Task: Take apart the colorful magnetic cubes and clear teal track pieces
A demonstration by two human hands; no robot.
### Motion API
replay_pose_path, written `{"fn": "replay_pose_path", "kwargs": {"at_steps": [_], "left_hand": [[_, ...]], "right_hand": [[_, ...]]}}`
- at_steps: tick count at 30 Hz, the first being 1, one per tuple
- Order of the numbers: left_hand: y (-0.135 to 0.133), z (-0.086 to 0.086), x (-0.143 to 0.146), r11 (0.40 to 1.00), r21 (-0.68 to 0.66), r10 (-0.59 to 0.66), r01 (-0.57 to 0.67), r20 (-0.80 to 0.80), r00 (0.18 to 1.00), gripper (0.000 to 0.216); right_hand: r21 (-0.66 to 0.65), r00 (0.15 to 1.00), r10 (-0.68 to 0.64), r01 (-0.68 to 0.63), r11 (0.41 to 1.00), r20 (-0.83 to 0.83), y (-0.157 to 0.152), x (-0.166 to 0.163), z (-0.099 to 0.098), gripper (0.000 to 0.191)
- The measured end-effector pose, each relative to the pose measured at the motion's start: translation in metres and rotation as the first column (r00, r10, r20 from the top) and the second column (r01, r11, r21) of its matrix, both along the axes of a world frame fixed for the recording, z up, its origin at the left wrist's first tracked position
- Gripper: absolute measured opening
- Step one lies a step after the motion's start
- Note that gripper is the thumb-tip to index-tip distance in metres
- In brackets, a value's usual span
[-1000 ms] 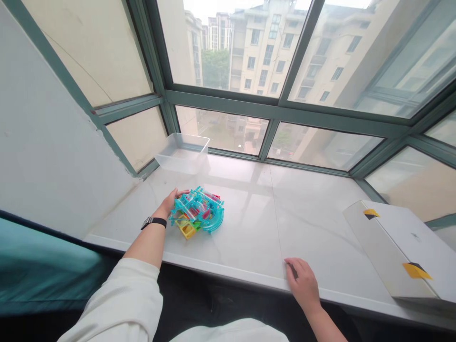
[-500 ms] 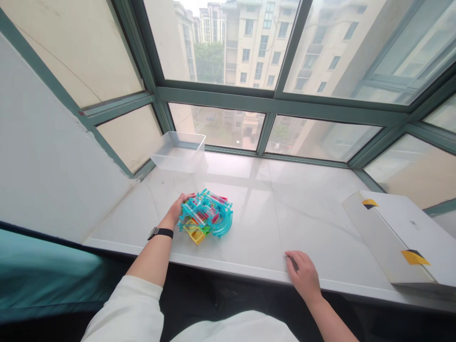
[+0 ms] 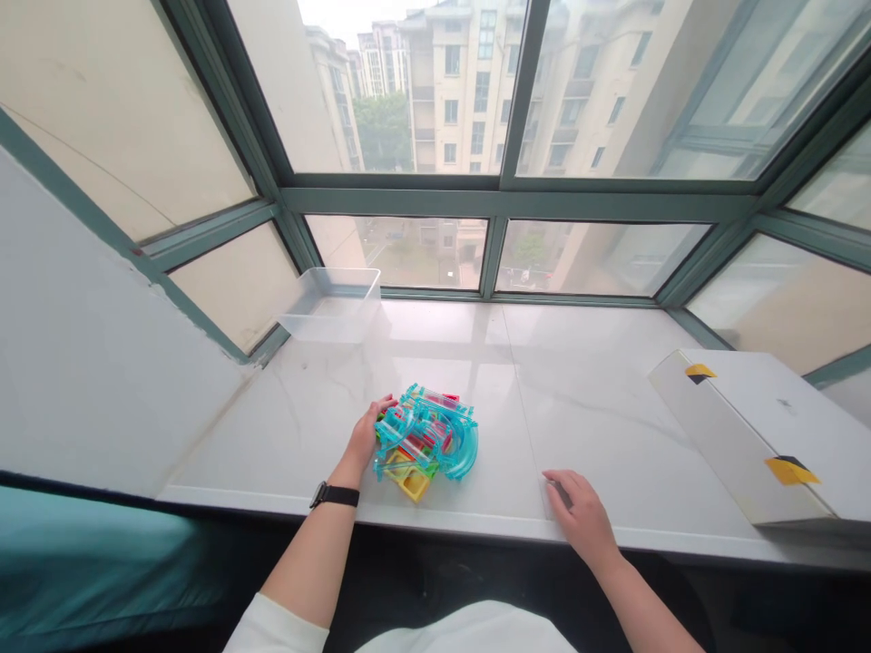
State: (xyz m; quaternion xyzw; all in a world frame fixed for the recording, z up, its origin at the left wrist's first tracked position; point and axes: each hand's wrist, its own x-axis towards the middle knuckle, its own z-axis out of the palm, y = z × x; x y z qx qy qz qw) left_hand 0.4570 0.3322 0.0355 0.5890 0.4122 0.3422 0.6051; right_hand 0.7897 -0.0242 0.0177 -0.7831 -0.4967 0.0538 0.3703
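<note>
Head view: plastic pile (image 3: pixel 427 433) on the near part of the window sill (image 3: pixel 599 372), left of centre; clear tub (image 3: pixel 333 325) at the far left, white box (image 3: pixel 789 390) at the right, both well apart from it
Left hand (image 3: pixel 366 440): touching the pile's left side, fingers reaching toward its far left corner; whether this grip pinches any piece cannot be told
Right hand (image 3: pixel 582 512): by the sill's near edge, right of the pile and apart from it; fingers loosely bent; whether the grip encloses anything cannot be told
Pile's handling: probably light, stiff and slippery; thin clear parts might crack or slide off if squeezed; best cupped low from left and right
Pile's direction: no single front; slightly longer left to right; straight blue track (image 3: pixel 445 404) slants from far left to near right; curved blue track (image 3: pixel 467 452) bows rightward; yellow block (image 3: pixel 412 482) juts toward the near edge
</note>
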Motion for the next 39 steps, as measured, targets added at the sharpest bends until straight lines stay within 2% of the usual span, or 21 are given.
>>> {"fn": "replay_pose_path", "kwargs": {"at_steps": [8, 12, 15, 20, 28, 31, 33, 35, 37, 39], "left_hand": [[-0.050, 0.002, 0.038, 0.998, 0.063, 0.009, -0.005, -0.067, 0.998, 0.059], [-0.069, 0.003, 0.054, 0.996, 0.087, -0.004, 0.010, -0.072, 0.997, 0.059], [-0.078, 0.004, 0.061, 0.994, 0.108, -0.020, 0.028, -0.079, 0.997, 0.059], [-0.089, 0.008, 0.064, 0.995, 0.093, -0.012, 0.018, -0.065, 0.998, 0.059], [-0.105, 0.015, 0.061, 0.997, 0.071, -0.024, 0.025, -0.017, 1.000, 0.058], [-0.110, 0.016, 0.056, 0.997, 0.075, -0.009, 0.011, -0.037, 0.999, 0.057], [-0.115, 0.022, 0.051, 0.989, 0.141, 0.058, -0.047, -0.079, 0.995, 0.055], [-0.123, 0.036, 0.046, 0.950, 0.300, 0.132, -0.090, -0.123, 0.984, 0.048], [-0.135, 0.053, 0.043, 0.876, 0.480, 0.134, -0.040, -0.163, 0.978, 0.038], [-0.148, 0.070, 0.044, 0.805, 0.586, 0.063, 0.092, -0.238, 0.969, 0.033]], "right_hand": [[0.091, 0.937, 0.011, 0.022, 0.996, -0.349, 0.037, 0.009, 0.014, 0.041], [0.182, 0.817, 0.072, 0.040, 0.982, -0.572, 0.060, -0.003, 0.008, 0.051], [0.176, 0.731, 0.080, 0.056, 0.983, -0.678, 0.072, -0.014, 0.004, 0.059], [0.167, 0.737, 0.061, 0.071, 0.983, -0.673, 0.076, -0.022, 0.004, 0.064], [0.138, 0.762, 0.015, 0.098, 0.986, -0.647, 0.062, -0.027, 0.007, 0.056], [0.136, 0.802, -0.012, 0.116, 0.984, -0.598, 0.057, -0.025, 0.011, 0.051], [0.157, 0.845, -0.060, 0.168, 0.973, -0.531, 0.054, -0.022, 0.020, 0.048], [0.175, 0.878, -0.077, 0.179, 0.968, -0.472, 0.052, -0.020, 0.034, 0.043], [0.167, 0.897, -0.024, 0.108, 0.980, -0.441, 0.052, -0.021, 0.051, 0.039], [0.146, 0.903, 0.058, 0.006, 0.989, -0.426, 0.054, -0.025, 0.065, 0.034]]}}
